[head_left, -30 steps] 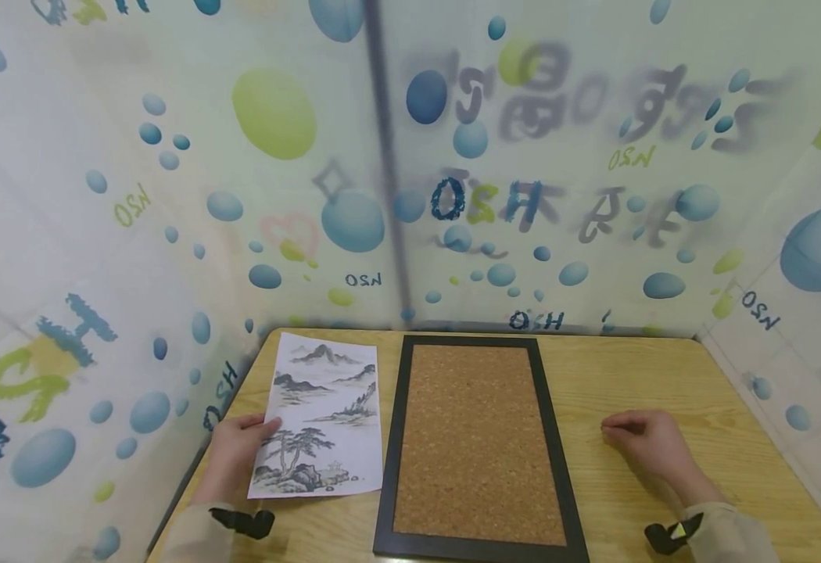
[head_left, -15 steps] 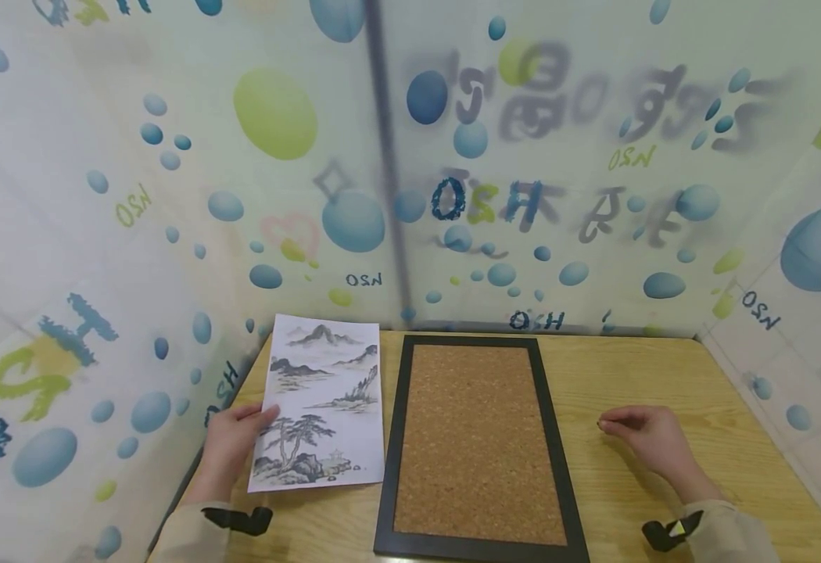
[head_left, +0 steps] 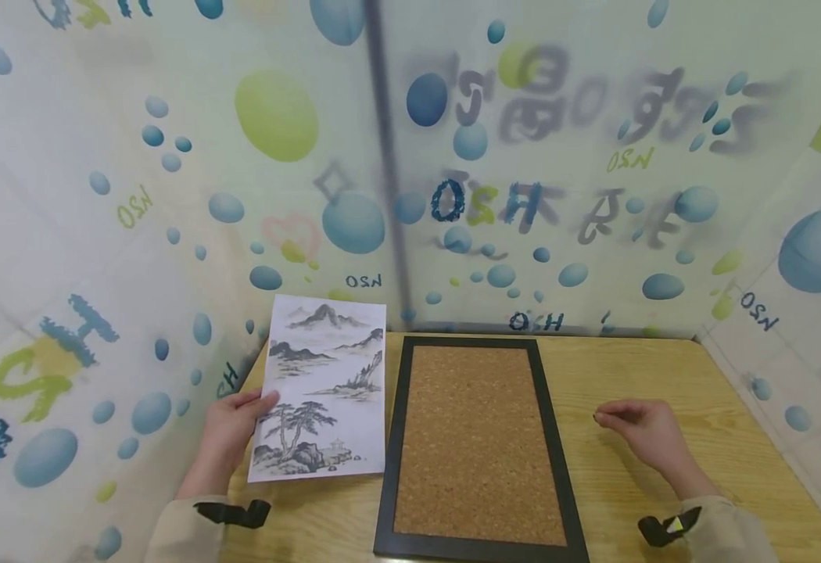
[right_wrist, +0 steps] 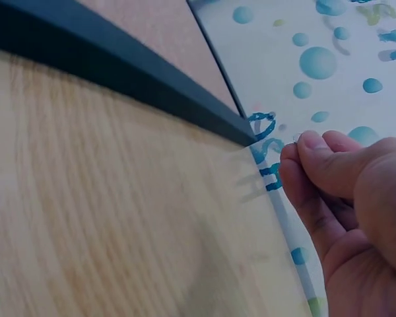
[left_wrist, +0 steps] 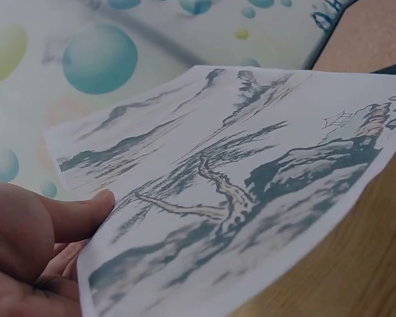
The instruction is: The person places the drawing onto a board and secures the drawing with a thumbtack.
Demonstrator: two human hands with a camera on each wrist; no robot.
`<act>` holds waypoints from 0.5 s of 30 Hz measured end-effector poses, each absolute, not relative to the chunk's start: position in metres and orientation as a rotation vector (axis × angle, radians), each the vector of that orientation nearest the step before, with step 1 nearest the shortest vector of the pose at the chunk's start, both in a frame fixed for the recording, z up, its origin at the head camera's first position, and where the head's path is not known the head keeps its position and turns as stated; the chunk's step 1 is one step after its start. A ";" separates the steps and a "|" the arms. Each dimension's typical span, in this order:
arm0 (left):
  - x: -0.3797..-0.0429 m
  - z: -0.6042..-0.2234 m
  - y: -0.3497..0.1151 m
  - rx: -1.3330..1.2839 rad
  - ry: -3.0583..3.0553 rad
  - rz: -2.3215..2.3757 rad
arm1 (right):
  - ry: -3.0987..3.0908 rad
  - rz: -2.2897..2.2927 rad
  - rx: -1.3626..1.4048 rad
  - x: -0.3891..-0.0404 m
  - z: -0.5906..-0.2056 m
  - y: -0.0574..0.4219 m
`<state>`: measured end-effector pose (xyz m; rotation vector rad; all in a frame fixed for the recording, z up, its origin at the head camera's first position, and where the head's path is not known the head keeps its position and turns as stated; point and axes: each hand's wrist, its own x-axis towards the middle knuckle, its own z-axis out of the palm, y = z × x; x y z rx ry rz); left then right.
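Observation:
My left hand (head_left: 231, 422) holds a sheet of paper (head_left: 322, 375) printed with an ink landscape of mountains, pines and rocks. In the left wrist view the thumb (left_wrist: 86, 214) presses on the paper's edge, with the other fingers behind it. The sheet is raised and tilted above the table's left side. To its right lies a cork board (head_left: 477, 446) in a black frame. My right hand (head_left: 643, 430), right of the board, pinches a tiny shiny object (right_wrist: 296, 139) between thumb and forefinger. Most of that object is hidden by the fingertips, and I cannot tell its kind.
The wooden table (head_left: 629, 367) runs back to a pale curtain (head_left: 523, 258) with blue and green bubble prints. More of this curtain closes off the left and right sides. A black strap device (head_left: 234, 512) sits on each wrist.
My left hand has lifted the sheet and tipped it more upright, its top edge now overlapping the curtain. The right hand has risen slightly and shifted a little left. The board has stayed put.

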<state>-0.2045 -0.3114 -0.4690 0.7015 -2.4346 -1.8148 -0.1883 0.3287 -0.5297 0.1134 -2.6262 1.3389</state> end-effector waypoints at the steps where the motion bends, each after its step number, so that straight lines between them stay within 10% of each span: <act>1: -0.205 -0.467 -0.312 0.692 -2.433 -1.823 | -2.613 1.359 0.115 -0.188 -0.528 0.328; 15: -0.206 -0.460 -0.301 0.703 -2.400 -1.914 | -2.584 1.515 0.048 -0.188 -0.508 0.324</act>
